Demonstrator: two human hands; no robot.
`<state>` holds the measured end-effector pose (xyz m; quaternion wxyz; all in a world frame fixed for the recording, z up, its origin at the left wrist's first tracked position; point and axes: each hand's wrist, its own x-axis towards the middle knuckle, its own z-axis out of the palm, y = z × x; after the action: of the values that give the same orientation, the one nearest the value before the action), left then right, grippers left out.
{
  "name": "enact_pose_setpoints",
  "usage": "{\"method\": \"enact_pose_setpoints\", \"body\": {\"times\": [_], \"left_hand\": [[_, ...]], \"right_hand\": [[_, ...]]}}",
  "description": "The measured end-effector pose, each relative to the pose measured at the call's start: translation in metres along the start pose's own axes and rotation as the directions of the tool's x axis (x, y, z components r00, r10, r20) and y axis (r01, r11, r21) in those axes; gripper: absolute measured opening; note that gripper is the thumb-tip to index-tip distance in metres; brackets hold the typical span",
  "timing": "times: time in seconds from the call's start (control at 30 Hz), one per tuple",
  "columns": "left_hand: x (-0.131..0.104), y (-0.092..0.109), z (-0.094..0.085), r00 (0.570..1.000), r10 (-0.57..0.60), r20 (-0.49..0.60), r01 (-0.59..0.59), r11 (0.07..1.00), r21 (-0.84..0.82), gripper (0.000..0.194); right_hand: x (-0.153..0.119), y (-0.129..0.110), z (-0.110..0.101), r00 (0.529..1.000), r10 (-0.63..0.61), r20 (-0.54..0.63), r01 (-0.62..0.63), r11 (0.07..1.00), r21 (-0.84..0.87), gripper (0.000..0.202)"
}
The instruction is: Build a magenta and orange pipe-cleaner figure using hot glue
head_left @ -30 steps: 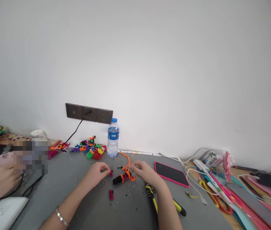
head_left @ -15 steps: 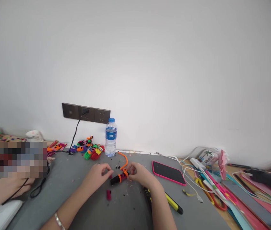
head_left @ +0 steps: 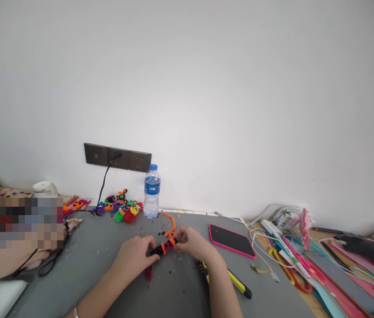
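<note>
A small pipe-cleaner figure (head_left: 167, 247), black with orange bands and a dark pink spotted part, lies low over the grey mat (head_left: 173, 304). My left hand (head_left: 135, 254) is closed on its black end, thumb and fingers pinching it. At the other end, my right hand (head_left: 193, 244) pinches the orange and dark pink part; its fingertips partly cover it. A curved orange pipe cleaner (head_left: 173, 222) sticks up and away from that end. Just below my left fingers lies a short dark pink fuzzy piece (head_left: 149, 273), partly hidden by them.
A water bottle (head_left: 152, 196) stands by the wall beside several colourful pipe-cleaner figures (head_left: 132, 213). Right of my hands are a pink-cased phone (head_left: 232, 240), a yellow-black tool (head_left: 239, 283), cables and scissors (head_left: 292, 274). Another person's hand (head_left: 41, 256) is at the left.
My left hand has moved right and down and taken hold of the figure's black end. My right hand stays at the other end.
</note>
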<state>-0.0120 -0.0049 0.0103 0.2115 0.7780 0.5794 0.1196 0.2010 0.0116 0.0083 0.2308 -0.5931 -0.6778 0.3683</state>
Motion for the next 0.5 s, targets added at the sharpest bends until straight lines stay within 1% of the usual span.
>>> {"method": "enact_pose_setpoints", "body": {"times": [0.1, 0.2, 0.3, 0.4, 0.5], "left_hand": [[0.0, 0.0, 0.005, 1.0, -0.011, -0.005, 0.011, 1.0, -0.02, 0.017], [0.0, -0.001, 0.009, 1.0, 0.004, -0.014, -0.005, 0.999, -0.041, 0.016], [0.001, -0.002, 0.011, 1.0, 0.01, -0.028, -0.011, 0.999, -0.034, 0.011], [0.003, -0.001, 0.011, 0.998, 0.008, -0.056, -0.011, 0.998, -0.057, 0.012], [0.004, 0.0, 0.01, 0.995, 0.033, -0.094, -0.045, 0.989, -0.139, 0.014]], "right_hand": [[-0.001, -0.001, -0.002, 0.999, -0.031, 0.01, 0.03, 0.998, 0.049, 0.018], [-0.002, -0.004, -0.003, 0.997, -0.07, 0.04, 0.064, 0.989, 0.131, 0.02], [-0.001, -0.007, -0.004, 0.992, -0.111, 0.058, 0.097, 0.974, 0.206, 0.016], [0.0, -0.011, -0.003, 0.986, -0.162, 0.023, 0.151, 0.953, 0.263, 0.013], [0.001, -0.017, -0.003, 0.975, -0.223, -0.009, 0.212, 0.911, 0.354, 0.015]]}}
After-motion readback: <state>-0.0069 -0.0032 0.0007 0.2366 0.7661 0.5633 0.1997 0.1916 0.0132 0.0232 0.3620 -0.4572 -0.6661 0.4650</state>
